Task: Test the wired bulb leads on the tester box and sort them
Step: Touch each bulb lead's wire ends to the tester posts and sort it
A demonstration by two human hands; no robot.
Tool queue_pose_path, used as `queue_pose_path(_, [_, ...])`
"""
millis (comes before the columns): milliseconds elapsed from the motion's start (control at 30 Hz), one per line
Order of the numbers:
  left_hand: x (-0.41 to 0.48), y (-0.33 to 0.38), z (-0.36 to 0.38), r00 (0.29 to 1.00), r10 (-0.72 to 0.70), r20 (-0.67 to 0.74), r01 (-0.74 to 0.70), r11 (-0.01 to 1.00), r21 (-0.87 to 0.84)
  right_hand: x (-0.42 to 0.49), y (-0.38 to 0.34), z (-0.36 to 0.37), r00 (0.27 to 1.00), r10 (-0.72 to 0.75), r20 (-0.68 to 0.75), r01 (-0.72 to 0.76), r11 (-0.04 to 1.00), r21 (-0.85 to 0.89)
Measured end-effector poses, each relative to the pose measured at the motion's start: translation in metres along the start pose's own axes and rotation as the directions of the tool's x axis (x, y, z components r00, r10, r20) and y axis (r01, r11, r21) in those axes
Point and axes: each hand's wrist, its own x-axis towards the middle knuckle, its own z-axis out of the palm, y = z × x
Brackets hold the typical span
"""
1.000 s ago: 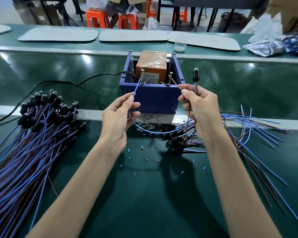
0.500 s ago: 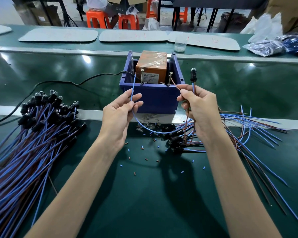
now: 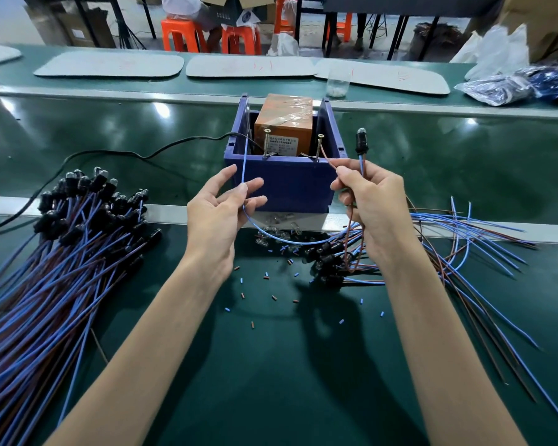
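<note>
Since a second ago the blue wire has swung off the left screw of the tester box; its tip now stands upright by the box's left corner. Nearest, in front of the box, cut insulation bits dot the green belt. Left of the box lies a large bundle of wired bulb leads; right of it, a looser heap. Just before the box, the left hand pinches the blue wire between thumb and forefinger, the other fingers loosely spread. The right hand is curled round the same lead, pinching its brown wire, which reaches the right screw, while the black bulb socket rises above the fist. Inside the box sits an orange transformer. Beyond the box stands a clear cup.
</note>
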Motion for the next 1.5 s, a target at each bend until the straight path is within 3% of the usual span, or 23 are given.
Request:
queue_pose_path(400, [-0.0002, -0.0018, -0.0005, 0.998, -0.034, 0.046, 0.029, 0.994, 0.105, -0.0004, 0.0011, 0.0002, 1.0, -0.007, 0.02, 0.007, 1.0, 0.021])
queue_pose_path(1500, [0.0013, -0.0036, -0.0014, 0.998, -0.044, 0.034, 0.038, 0.988, 0.15, 0.0007, -0.0014, -0.0021, 0.999, 0.04, -0.036, -0.037, 0.994, 0.098])
